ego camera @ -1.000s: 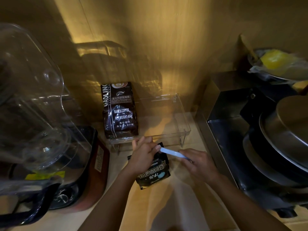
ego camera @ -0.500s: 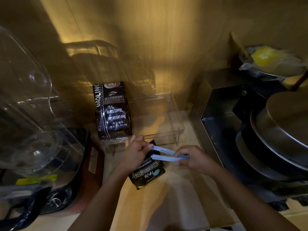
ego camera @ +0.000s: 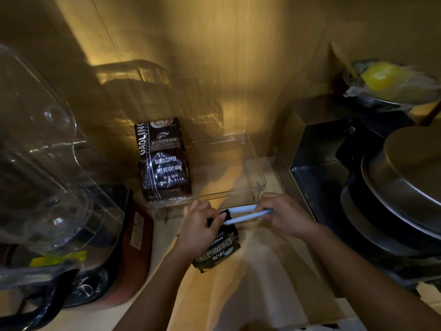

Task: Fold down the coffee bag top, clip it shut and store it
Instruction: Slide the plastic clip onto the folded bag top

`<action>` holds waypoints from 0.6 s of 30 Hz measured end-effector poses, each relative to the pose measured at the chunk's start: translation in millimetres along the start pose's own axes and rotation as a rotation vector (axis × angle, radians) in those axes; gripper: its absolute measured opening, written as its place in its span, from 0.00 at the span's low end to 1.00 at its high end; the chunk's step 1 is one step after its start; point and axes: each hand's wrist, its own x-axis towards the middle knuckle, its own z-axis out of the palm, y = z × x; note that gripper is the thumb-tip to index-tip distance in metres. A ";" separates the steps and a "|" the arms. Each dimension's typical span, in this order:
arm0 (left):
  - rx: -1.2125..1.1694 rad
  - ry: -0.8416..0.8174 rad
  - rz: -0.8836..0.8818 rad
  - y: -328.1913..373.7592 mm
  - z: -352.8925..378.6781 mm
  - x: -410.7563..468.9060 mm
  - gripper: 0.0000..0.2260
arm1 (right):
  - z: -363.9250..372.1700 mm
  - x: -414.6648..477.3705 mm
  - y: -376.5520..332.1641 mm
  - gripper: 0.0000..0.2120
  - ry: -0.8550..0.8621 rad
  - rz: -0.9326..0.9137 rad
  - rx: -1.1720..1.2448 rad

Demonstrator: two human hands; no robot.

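A small black coffee bag with white lettering lies on the wooden counter in front of a clear plastic bin. My left hand pinches the bag's folded top. My right hand grips the hinge end of a long pale blue bag clip. The clip's two arms are spread apart, pointing left toward the fold; the bag's top edge sits right at their tips. A larger dark coffee bag stands upright in the left part of the bin.
A blender with a clear jug and a red-brown appliance crowd the left. Stacked metal pans and a steel box fill the right. The wooden wall is close behind the bin.
The clip went from shut to spread open. My right hand shifted right and up, turning the clip level with the bag's top, while my left hand kept the fold pinched.
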 end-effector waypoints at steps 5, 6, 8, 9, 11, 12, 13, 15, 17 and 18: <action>0.091 0.106 -0.047 -2.8 7.4 -6.6 0.04 | 2.3 8.1 -6.3 0.19 -0.018 -0.037 -0.044; 0.102 0.128 -0.065 -3.6 8.5 -7.5 0.03 | 2.0 8.6 -6.6 0.23 -0.018 -0.021 -0.027; 0.164 0.144 -0.038 -5.0 10.3 -7.5 0.04 | 1.4 9.9 -6.5 0.25 -0.007 -0.003 0.002; 0.201 0.141 -0.016 -5.0 10.1 -7.1 0.04 | 1.6 10.6 -5.9 0.24 -0.005 0.007 0.011; 0.261 0.141 0.013 -3.6 8.4 -6.1 0.03 | 3.3 11.4 -4.1 0.18 -0.012 0.031 0.034; 0.305 0.142 0.032 -2.6 8.2 -5.7 0.03 | 4.2 11.7 -3.5 0.15 -0.016 0.042 0.048; 0.354 0.144 0.045 -0.8 9.1 -5.8 0.03 | 4.9 11.9 -3.4 0.12 -0.019 0.049 0.061; 0.399 0.151 0.044 3.5 12.8 -6.7 0.04 | 6.2 12.2 -6.4 0.10 -0.030 0.058 0.074; 0.391 0.143 0.029 4.5 17.7 -7.9 0.04 | 8.8 12.7 -12.2 0.08 -0.044 0.068 0.084; 0.380 0.129 0.016 4.6 20.1 -8.2 0.05 | 11.0 12.8 -15.8 0.08 -0.050 0.078 0.091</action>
